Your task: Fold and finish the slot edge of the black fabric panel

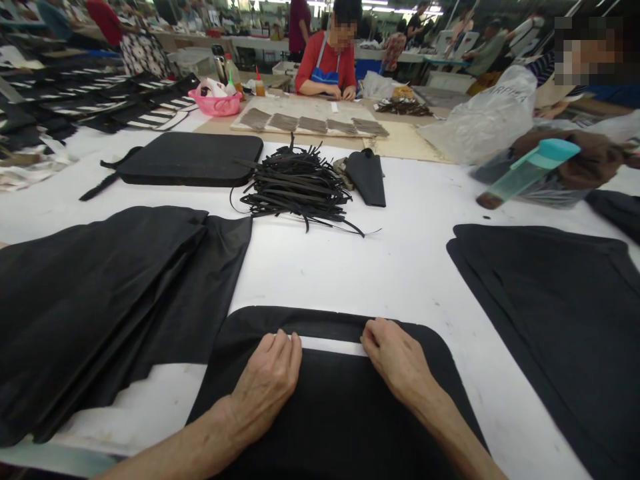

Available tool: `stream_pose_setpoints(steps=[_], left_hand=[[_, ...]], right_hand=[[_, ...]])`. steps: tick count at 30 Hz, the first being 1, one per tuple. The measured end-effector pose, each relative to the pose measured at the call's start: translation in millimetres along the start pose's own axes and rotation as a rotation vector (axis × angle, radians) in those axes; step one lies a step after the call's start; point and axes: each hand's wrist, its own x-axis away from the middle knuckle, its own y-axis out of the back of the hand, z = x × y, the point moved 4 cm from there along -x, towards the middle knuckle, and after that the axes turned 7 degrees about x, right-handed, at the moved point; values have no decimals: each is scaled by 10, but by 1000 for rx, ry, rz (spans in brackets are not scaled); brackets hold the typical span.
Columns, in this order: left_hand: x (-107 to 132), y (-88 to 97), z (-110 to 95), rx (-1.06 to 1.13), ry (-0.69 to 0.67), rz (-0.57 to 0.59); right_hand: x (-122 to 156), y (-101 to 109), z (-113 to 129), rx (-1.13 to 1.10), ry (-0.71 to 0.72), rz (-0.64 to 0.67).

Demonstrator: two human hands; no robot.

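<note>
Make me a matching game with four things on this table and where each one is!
Things:
1. bundle of black strips
2. teal-capped bottle
3. pink basket
4. black panel with a white slot

Places:
A. under both hands
B. far back on the left, beside the glue bottles
C. lying tipped over on the right
D. middle of the white table

Pairs: 1-D, 2-C, 3-B, 4-A

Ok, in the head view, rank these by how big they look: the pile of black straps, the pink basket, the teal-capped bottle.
1. pile of black straps, clearly largest.
2 and 3. teal-capped bottle and pink basket look similar; the basket sits farther back, so I won't rank them.
</note>
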Motion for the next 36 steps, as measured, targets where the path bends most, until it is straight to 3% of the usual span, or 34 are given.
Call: stream_pose_setpoints(steps=[12,16,20,23,28,32,36], left_hand=[[-8,-58,-187,-199,-15,39],[1,43,-260,-330,-79,-70],[-52,150,-261,-389,-137,-62],[-87,126,-196,-290,-113,0],[-10,-32,46,56,-61,166],[145,-65,273,74,7,148],[197,-29,357,67,68,140]], right_hand=[[-20,42,20,53,-69,28],[-3,38,12,45,-66,23],[9,38,5,42,-67,13],[12,43,3,38,-54,2],[17,51,-10,8,-28,-4],[26,55,8,15,-32,12],[33,50,67,27,-25,0]])
